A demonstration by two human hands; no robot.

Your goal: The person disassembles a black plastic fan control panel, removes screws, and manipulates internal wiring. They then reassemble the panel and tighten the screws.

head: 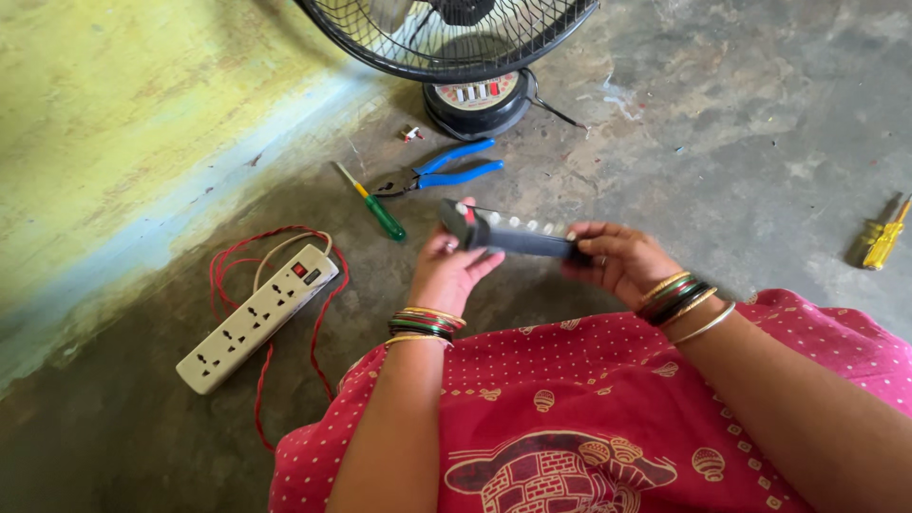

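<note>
I hold a dark, oblong switch panel (pixel 513 235) with several small white buttons and a red end, level above the floor. My left hand (pixel 446 271) supports its left end from below with fingers curled under it. At the panel's right end my right hand (pixel 617 258) grips it. Both wrists wear coloured bangles. A pink dotted cloth (pixel 589 418) covers my lap below the hands.
A white power strip (pixel 256 316) with a red cord lies on the concrete floor at left. Blue-handled pliers (pixel 446 169) and a green screwdriver (pixel 375 207) lie beyond my hands. A black table fan (pixel 470 57) stands at the back. A yellow screwdriver (pixel 883 237) rests far right.
</note>
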